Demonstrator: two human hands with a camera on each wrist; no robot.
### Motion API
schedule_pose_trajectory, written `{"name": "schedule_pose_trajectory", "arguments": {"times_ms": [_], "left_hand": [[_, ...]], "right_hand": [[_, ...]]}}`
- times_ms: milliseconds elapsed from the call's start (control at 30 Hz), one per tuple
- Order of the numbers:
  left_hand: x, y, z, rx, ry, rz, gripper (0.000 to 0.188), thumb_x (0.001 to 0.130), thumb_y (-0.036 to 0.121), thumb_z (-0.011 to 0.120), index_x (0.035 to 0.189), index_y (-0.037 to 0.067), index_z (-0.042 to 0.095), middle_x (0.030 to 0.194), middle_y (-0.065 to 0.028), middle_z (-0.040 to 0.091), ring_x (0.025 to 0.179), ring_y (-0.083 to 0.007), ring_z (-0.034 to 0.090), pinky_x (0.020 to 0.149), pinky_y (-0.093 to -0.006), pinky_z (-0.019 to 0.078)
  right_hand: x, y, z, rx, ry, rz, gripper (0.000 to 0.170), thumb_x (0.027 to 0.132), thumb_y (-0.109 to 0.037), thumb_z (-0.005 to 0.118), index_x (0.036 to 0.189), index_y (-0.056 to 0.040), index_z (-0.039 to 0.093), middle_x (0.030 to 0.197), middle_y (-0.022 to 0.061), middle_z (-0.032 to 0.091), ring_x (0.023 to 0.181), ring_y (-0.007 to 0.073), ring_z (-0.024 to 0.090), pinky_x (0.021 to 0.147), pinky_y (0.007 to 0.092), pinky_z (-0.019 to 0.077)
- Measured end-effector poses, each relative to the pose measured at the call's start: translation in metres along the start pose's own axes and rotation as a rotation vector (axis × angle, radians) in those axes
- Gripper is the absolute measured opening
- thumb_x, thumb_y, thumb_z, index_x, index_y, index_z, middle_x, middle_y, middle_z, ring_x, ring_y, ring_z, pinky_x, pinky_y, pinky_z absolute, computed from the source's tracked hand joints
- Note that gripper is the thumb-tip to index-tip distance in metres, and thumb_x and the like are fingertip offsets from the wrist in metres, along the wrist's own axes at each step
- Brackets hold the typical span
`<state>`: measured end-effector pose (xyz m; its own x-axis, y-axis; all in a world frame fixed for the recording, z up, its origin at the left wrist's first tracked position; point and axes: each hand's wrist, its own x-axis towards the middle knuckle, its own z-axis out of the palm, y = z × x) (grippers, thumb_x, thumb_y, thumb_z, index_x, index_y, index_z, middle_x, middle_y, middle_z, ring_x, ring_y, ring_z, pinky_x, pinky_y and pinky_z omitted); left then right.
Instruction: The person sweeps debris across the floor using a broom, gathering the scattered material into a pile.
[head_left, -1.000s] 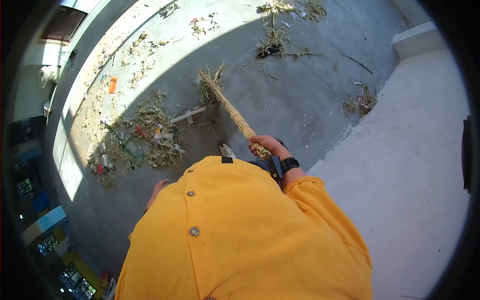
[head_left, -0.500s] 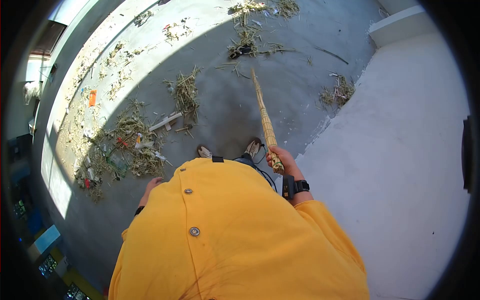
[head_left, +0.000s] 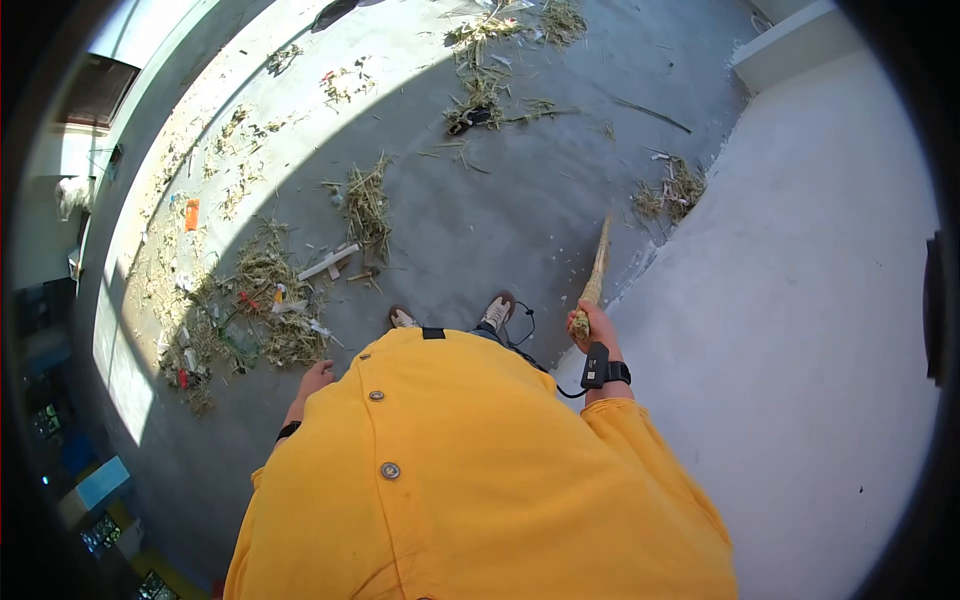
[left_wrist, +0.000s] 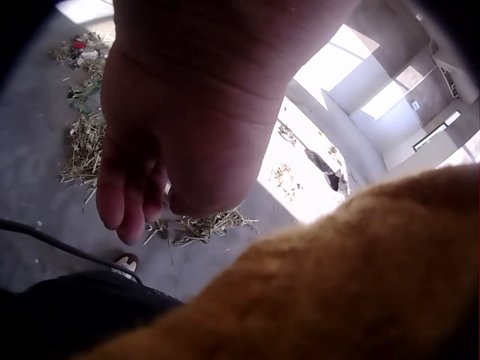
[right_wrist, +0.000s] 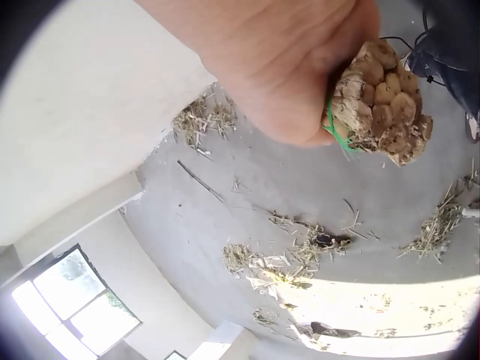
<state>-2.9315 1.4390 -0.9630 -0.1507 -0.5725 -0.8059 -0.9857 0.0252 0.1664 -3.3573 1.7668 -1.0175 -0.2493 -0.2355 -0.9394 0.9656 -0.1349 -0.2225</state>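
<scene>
My right hand (head_left: 601, 326) grips the thick handle end of a broom (head_left: 598, 272) made of bound stalks. From the fist the broom slants down and forward, narrowing towards the floor beside the white wall. The right wrist view shows its cut stalk ends (right_wrist: 388, 101) sticking out past the hand, with a green tie (right_wrist: 337, 133) round them. My left hand (head_left: 316, 381) hangs at my left side, holding nothing. Its fingers (left_wrist: 112, 199) are loosely bent in the left wrist view, above the littered floor.
Straw and litter lie in a large heap (head_left: 265, 300) at the left, a smaller pile (head_left: 368, 210) ahead, another pile (head_left: 672, 190) by the white wall (head_left: 790, 320), and more straw (head_left: 480, 90) farther off. A white strip (head_left: 328, 262) lies by the heap. A cable (head_left: 530, 325) loops near my shoe (head_left: 498, 310).
The broom has swung from the straw pile ahead over to the right, towards the white wall, with my right hand moving right too. My left hand still hangs at my side.
</scene>
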Motion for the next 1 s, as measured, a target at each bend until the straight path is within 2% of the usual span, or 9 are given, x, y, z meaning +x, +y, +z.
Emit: {"name": "schedule_pose_trajectory", "arguments": {"times_ms": [100,233,400,567,667,733,767,867,1000], "left_hand": [[0.014,-0.05,0.021,0.059,-0.014,0.03,0.042,0.073,0.015,0.047,0.113,0.005,0.044,0.103,-0.0144,0.052,0.095,-0.0239,0.051,0.08,-0.0292,0.0389],[0.025,-0.107,0.055,-0.097,0.008,0.05,0.041,0.074,0.017,0.05,0.112,0.002,0.043,0.105,-0.0141,0.051,0.097,-0.0218,0.05,0.081,-0.0288,0.0387],[0.003,-0.066,0.059,-0.194,-0.006,-0.006,0.042,0.075,0.019,0.051,0.112,0.0,0.044,0.105,-0.014,0.051,0.096,-0.0211,0.05,0.081,-0.0288,0.0389],[-0.014,-0.011,0.057,-0.309,-0.029,-0.045,0.043,0.075,0.02,0.052,0.111,-0.001,0.044,0.105,-0.014,0.052,0.096,-0.0205,0.05,0.08,-0.0288,0.0392],[-0.014,0.018,0.053,-0.354,-0.041,-0.044,0.042,0.075,0.019,0.052,0.11,-0.001,0.044,0.105,-0.0142,0.052,0.096,-0.0204,0.05,0.08,-0.0285,0.0393],[0.013,0.011,0.059,-0.211,0.018,0.158,0.038,0.074,0.012,0.045,0.11,-0.001,0.045,0.095,-0.0156,0.055,0.088,-0.0203,0.054,0.073,-0.0286,0.0432],[-0.035,0.075,0.037,-0.253,-0.036,0.029,0.04,0.073,0.007,0.039,0.112,-0.001,0.043,0.083,-0.0162,0.057,0.075,-0.0215,0.058,0.06,-0.0308,0.047],[-0.027,0.101,0.03,-0.349,-0.109,0.013,0.042,0.071,0.005,0.038,0.113,-0.002,0.04,0.072,-0.0165,0.056,0.051,-0.0223,0.058,0.043,-0.031,0.0488],[-0.013,0.139,0.018,-0.279,-0.185,0.001,0.048,0.07,0.005,0.037,0.118,0.002,0.034,0.078,-0.0147,0.054,0.054,-0.0221,0.058,0.045,-0.0321,0.0487]], "right_hand": [[0.032,0.011,0.019,-0.178,-0.051,0.053,0.018,0.078,-0.015,0.048,0.086,-0.0048,0.036,0.06,0.0063,0.047,0.048,0.0158,0.049,0.042,0.0262,0.0446],[0.037,0.031,0.071,-0.512,-0.218,0.134,0.016,0.076,-0.014,0.05,0.084,-0.0028,0.041,0.058,0.0077,0.049,0.046,0.0168,0.05,0.041,0.0285,0.0444],[0.042,0.019,0.106,-0.675,-0.339,0.126,0.014,0.075,-0.014,0.052,0.079,-0.003,0.044,0.057,0.0067,0.049,0.046,0.0158,0.05,0.04,0.0277,0.0434],[0.017,0.0,0.102,-0.345,-0.567,0.266,0.017,0.077,-0.016,0.051,0.083,-0.0028,0.042,0.063,0.0056,0.048,0.048,0.0113,0.048,0.04,0.0226,0.0427],[-0.011,-0.016,0.089,-0.295,-0.556,0.24,0.019,0.079,-0.018,0.05,0.085,-0.0025,0.04,0.067,0.0065,0.048,0.049,0.01,0.048,0.041,0.0212,0.0425],[-0.021,-0.026,0.069,-0.233,-0.548,0.23,0.021,0.079,-0.019,0.049,0.086,-0.0021,0.04,0.069,0.0071,0.048,0.05,0.0097,0.047,0.041,0.021,0.0425],[-0.021,-0.028,0.055,-0.234,-0.524,0.189,0.021,0.079,-0.019,0.049,0.086,-0.0016,0.04,0.069,0.0073,0.048,0.05,0.0096,0.047,0.041,0.0208,0.0424],[-0.028,-0.033,0.015,-0.155,-0.449,0.163,0.022,0.079,-0.022,0.049,0.083,-0.0028,0.041,0.068,0.0057,0.048,0.05,0.0085,0.047,0.04,0.0188,0.0417],[-0.007,-0.033,-0.054,0.062,-0.519,0.401,0.027,0.077,-0.03,0.051,0.076,-0.0041,0.044,0.061,0.0027,0.048,0.05,0.0094,0.048,0.043,0.0203,0.0436]]}}
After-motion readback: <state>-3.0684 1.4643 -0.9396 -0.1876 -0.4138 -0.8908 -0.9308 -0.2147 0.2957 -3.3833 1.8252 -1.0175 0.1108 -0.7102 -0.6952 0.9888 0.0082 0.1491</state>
